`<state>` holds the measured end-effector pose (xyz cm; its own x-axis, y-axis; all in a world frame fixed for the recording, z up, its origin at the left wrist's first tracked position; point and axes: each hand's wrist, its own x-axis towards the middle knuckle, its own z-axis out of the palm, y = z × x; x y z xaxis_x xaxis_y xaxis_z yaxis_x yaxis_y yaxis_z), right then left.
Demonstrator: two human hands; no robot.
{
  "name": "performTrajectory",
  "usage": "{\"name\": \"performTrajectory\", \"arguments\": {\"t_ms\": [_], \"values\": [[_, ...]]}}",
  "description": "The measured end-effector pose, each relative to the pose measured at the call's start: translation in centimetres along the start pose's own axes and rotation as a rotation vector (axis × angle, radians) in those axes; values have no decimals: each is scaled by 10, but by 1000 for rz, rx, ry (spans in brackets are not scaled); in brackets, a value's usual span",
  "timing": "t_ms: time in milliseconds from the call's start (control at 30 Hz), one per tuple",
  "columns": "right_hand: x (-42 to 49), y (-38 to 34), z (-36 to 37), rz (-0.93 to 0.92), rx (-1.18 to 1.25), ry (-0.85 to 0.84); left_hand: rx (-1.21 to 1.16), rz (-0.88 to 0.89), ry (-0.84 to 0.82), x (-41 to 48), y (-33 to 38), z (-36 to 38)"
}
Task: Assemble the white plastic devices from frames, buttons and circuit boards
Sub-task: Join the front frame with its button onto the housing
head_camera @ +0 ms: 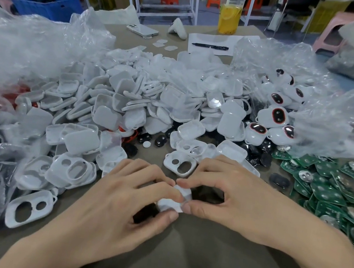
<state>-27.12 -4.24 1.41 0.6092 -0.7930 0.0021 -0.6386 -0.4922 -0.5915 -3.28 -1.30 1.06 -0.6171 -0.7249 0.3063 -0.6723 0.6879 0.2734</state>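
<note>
Both hands meet over one white plastic device point(173, 203) just above the table, near the middle of the view. My left hand point(125, 197) grips it from the left, thumb under its lower edge and fingers curled over the top. My right hand point(229, 194) pinches its right side between thumb and forefinger. Most of the device is hidden by my fingers. A white frame point(179, 164) with two holes lies just beyond my hands, and another white frame point(27, 209) lies at the lower left. Green circuit boards point(328, 193) are heaped at the right. Black buttons point(157, 141) lie behind.
A big heap of white shells point(131, 95) fills the middle of the table. Finished devices with red-ringed black buttons point(276, 116) sit in a clear bag at the right. Clear bags point(23, 49) crowd the left. A drink cup point(230, 11), phone point(142, 30) and pen point(209, 46) stand behind.
</note>
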Motion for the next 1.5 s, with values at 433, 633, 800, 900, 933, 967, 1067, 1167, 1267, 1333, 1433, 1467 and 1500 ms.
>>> {"name": "performTrajectory", "arguments": {"t_ms": [433,633,800,900,933,967,1067,1167,1267,1333,1433,1467,1500], "values": [[2,2,3,-35,-121,-1,128,56,112,3,4,9],[-7,-1,10,-33,-126,46,76,8,127,0,6,10],[-3,-10,13,-34,-144,110,-53,-54,138,-6,4,5],[-5,-13,13,-1,-104,154,-243,-265,326,-8,5,2],[-5,-14,11,13,-77,189,-296,-346,400,-7,4,1],[-5,-15,10,26,-48,240,-349,-419,437,-6,3,0],[4,-21,6,40,36,418,-629,-509,374,6,2,0],[19,-28,5,42,108,511,-855,-526,361,25,1,-3],[31,-31,3,35,260,581,-988,-544,382,39,-3,-5],[35,-32,4,9,336,602,-966,-510,376,42,-4,-3],[38,-30,6,-13,581,598,-896,-450,427,40,-3,2],[39,-29,7,-2,662,599,-880,-444,441,39,-4,4],[39,-27,7,9,713,604,-858,-441,449,38,-4,6]]}}
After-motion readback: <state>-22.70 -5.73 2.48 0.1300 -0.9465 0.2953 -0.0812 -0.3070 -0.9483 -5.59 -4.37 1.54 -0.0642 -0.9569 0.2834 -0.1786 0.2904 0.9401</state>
